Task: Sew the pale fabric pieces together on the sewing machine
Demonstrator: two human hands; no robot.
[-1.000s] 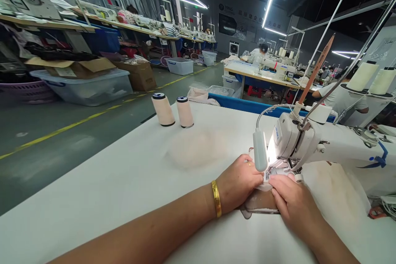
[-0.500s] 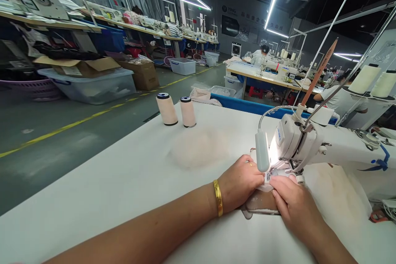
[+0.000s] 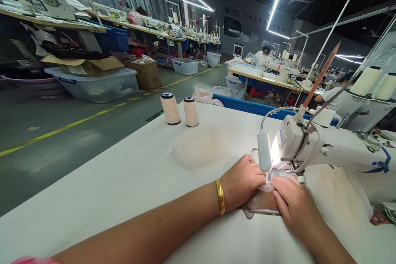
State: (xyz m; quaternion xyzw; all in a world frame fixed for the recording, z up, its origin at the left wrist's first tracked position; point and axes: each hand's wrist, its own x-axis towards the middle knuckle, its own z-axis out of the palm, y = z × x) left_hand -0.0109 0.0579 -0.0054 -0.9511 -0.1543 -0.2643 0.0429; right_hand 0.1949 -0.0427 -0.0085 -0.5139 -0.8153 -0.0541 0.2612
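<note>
Both hands are at the needle area of a white sewing machine (image 3: 328,138), under a small lit lamp (image 3: 264,152). My left hand (image 3: 243,181), with a gold bracelet at its wrist, has its fingers curled and pressed on a small piece of pale fabric (image 3: 266,188), left of the presser foot. On the right side, my right hand (image 3: 292,196) pinches the same fabric between thumb and fingers, close to the foot. Most of the cloth is hidden by the hands and machine head. Below them shows a brownish plate (image 3: 262,203) in the white table (image 3: 123,181).
Two pale thread cones (image 3: 170,109) stand at the table's far left edge. More pale cloth (image 3: 338,189) lies under the machine arm. Red-handled scissors (image 3: 380,218) rest at the right. A brown pencil-like stick (image 3: 321,74) rises from the machine. Co-workers sit at other machines behind.
The whole view has shifted slightly, so things appear a little further right. Both hands keep their place on the fabric beside the presser foot.
</note>
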